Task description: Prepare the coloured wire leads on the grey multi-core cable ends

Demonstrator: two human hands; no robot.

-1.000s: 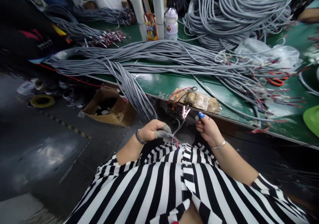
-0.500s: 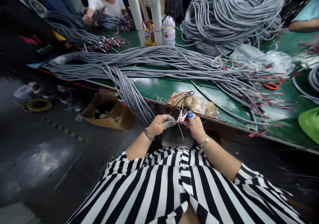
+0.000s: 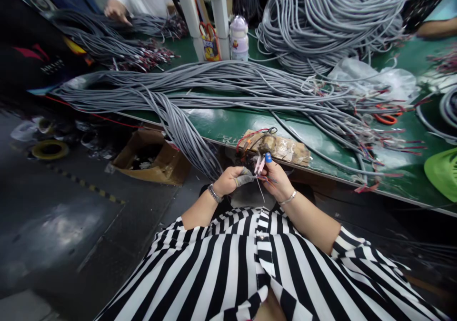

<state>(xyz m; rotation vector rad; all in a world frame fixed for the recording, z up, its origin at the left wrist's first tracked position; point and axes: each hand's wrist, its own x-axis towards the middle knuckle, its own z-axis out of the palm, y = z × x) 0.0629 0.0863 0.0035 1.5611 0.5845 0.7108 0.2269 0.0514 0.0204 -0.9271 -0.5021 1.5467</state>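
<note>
My left hand (image 3: 231, 180) is closed round the end of a grey cable (image 3: 246, 177), just below the edge of the green bench (image 3: 228, 121). My right hand (image 3: 276, 178), with a blue cap on one fingertip, pinches the thin coloured wires (image 3: 263, 179) that stick out of that cable end. A pink clip (image 3: 258, 164) sits right above the two hands, which touch each other. A taped block with red and black leads (image 3: 282, 146) lies on the bench edge just beyond them.
Long grey cable bundles (image 3: 200, 85) cross the bench and hang over its edge. A big cable coil (image 3: 332, 16) lies behind. Orange scissors (image 3: 385, 118), a plastic bag (image 3: 374, 78), a bottle (image 3: 239, 38), a cardboard box (image 3: 150, 157) on the floor. Another person's hand (image 3: 114, 9) works at far left.
My hands rose from my lap toward the bench edge and came together. The right hand moved left onto the wires at the cable end.
</note>
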